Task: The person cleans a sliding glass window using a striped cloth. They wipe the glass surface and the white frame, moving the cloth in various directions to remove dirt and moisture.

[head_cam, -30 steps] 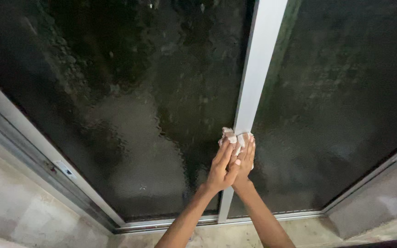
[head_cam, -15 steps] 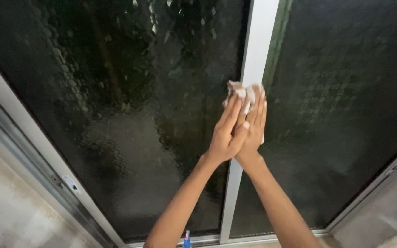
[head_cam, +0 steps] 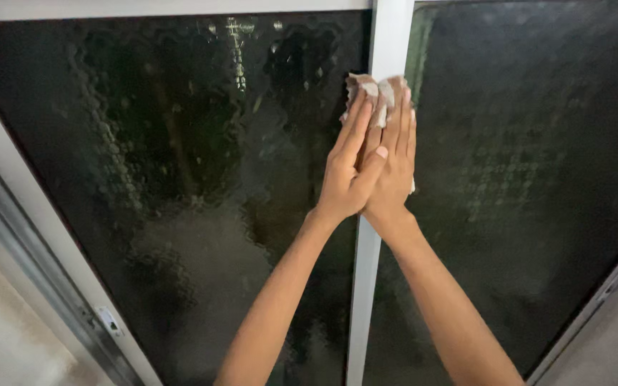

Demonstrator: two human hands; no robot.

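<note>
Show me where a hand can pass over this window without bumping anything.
Free: the left pane, between the outer frame and the white centre bar, and the right pane, from that bar to the right frame edge. Crowded: the upper centre bar, where the left hand and right hand overlap, pressing a crumpled cloth flat.

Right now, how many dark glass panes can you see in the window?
2. The left glass pane is left of the white middle bar; the right glass pane is right of it. More may lie outside the view.
</note>
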